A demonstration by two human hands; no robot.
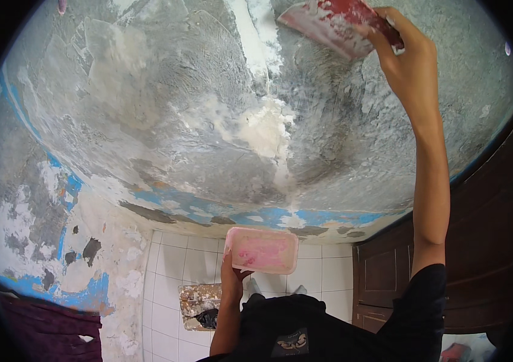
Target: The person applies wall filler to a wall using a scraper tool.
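My right hand (407, 54) is raised to the upper right, closed on a wide red scraper (335, 24) smeared with pale paste, held at the grey plastered wall (147, 120) beside a white vertical strip of filler (250, 36). A rough cream patch (265, 127) sits lower on that strip. My left hand (235, 277) grips the left side of a pinkish rectangular plastic container (261, 250) with pink residue inside, low in front of my body.
A peeling blue-and-white side wall (39, 235) with purple cloth (51, 329) is at left. Dark wooden furniture (383, 277) stands at right. Below, white floor tiles (329, 271) hold a stained board (196, 292) with black plastic on it; my feet show near it.
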